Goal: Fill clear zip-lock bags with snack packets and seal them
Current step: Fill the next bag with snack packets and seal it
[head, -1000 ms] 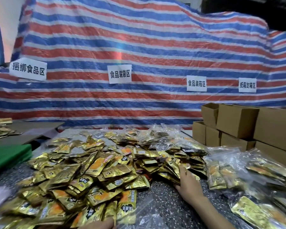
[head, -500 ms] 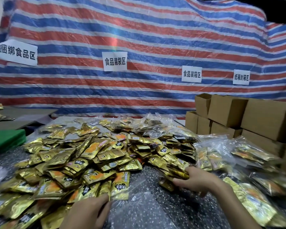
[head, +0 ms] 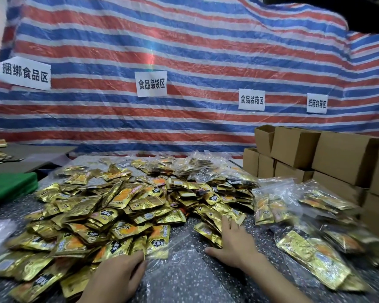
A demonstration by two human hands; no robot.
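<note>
Bagging table: gold snack packets, clear zip-lock bag, two bare hands
Packets lie heaped loose from 8 to 12 o'clock of the table; one empty zip-lock bag lies flat at 6 o'clock, between the hands. Left hand, 7 o'clock: palm down on packets, fingers relaxed, grasping nothing, tips at the bag's edge. Right hand, 5 o'clock: released, fingers spread flat on packets at the heap's edge. Filled bags, 3 o'clock. Cardboard boxes, 2 o'clock. Striped tarp with paper signs, 12 o'clock
</note>
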